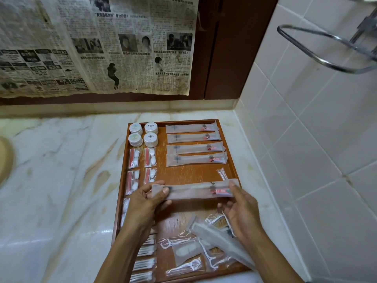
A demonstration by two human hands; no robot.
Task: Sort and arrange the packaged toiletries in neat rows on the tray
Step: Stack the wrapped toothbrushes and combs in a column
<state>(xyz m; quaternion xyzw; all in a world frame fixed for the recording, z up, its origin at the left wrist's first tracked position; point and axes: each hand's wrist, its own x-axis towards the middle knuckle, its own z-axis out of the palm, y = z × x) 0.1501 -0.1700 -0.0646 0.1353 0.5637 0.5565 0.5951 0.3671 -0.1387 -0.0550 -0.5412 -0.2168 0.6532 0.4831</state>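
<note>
A wooden tray (183, 174) lies on the marble counter. Both hands hold one long frosted toothbrush packet (193, 190) level above the tray's middle: my left hand (146, 203) pinches its left end, and my right hand (242, 209) grips its right end. Several matching toothbrush packets (195, 148) lie in a row at the tray's back right. Round white soap packs (143, 133) sit at the back left, and red-and-white packets (140, 158) lie in two columns below them. Cotton-swab packets (145, 262) line the front left.
Loose floss-pick packets (183, 266), a comb packet (220, 242) and a small packet (222, 173) lie unsorted at the tray's front and right. A tiled wall (306, 139) rises to the right with a metal rack (326, 48). Newspaper (91, 48) hangs behind the marble counter (61, 180).
</note>
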